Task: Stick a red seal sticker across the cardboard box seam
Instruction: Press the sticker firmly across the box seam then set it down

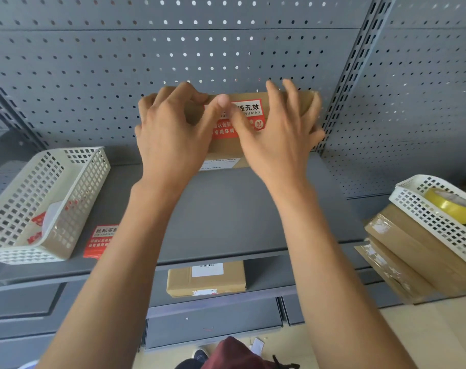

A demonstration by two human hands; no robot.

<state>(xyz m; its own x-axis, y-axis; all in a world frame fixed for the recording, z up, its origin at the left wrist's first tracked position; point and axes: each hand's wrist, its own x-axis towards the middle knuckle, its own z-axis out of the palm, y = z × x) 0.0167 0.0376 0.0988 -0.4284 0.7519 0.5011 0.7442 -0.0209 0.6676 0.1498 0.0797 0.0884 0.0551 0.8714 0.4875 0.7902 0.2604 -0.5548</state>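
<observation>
A brown cardboard box [287, 103] stands on edge at the back of the grey shelf [226, 214], against the pegboard. A red seal sticker [249, 113] with white Chinese text lies on the box's front face. My left hand [170, 129] grips the box's left end, its thumb pressing on the sticker's left part. My right hand [277, 131] wraps the box's right end, thumb laid across the sticker's middle. Both thumbs hide much of the sticker. The seam under it is not visible.
A white mesh basket [40, 203] with sticker sheets sits at the left, a stack of red stickers [100, 241] beside it. At right, a white basket [436, 217] holds yellow tape [451, 205] atop flat boxes [412, 251]. Another box [206, 279] lies on the lower shelf.
</observation>
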